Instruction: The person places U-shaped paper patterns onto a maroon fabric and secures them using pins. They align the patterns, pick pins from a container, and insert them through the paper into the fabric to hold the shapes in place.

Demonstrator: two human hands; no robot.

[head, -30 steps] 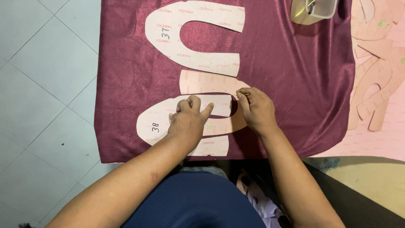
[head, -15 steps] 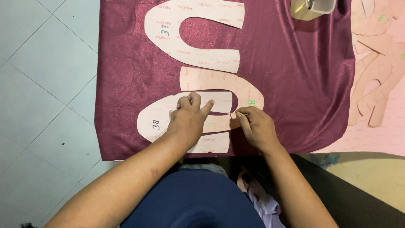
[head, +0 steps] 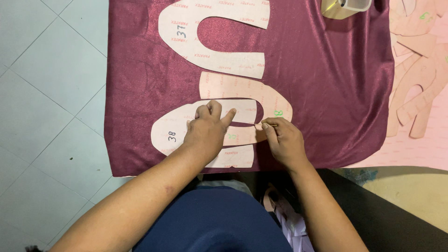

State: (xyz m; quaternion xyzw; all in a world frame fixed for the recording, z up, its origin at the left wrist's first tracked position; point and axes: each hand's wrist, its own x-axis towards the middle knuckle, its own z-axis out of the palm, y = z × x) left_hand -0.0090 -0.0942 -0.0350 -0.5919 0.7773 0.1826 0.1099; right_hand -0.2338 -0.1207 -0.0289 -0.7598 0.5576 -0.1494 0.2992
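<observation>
A maroon cloth (head: 326, 84) lies spread on the floor with three U-shaped paper patterns on it. My left hand (head: 207, 133) presses down on the nearest cream pattern (head: 168, 126), its fingers bent over the inner cut-out. A pink pattern (head: 242, 86) partly overlaps it just beyond. My right hand (head: 282, 142) rests at the open end of these two patterns, fingertips pinched on a small thin pale stick whose tip touches the paper. A larger cream pattern (head: 212, 58) lies farther away, untouched.
A small clear container (head: 345, 5) stands at the cloth's far edge. A heap of pink cut pieces (head: 420, 79) lies on pink sheet at the right. Grey floor tiles (head: 51, 93) border the cloth on the left. My dark blue lap (head: 214, 219) fills the foreground.
My right hand has slid down and toward me, from the pink pattern's curve to the open ends. My left hand has stayed pressed on the near pattern.
</observation>
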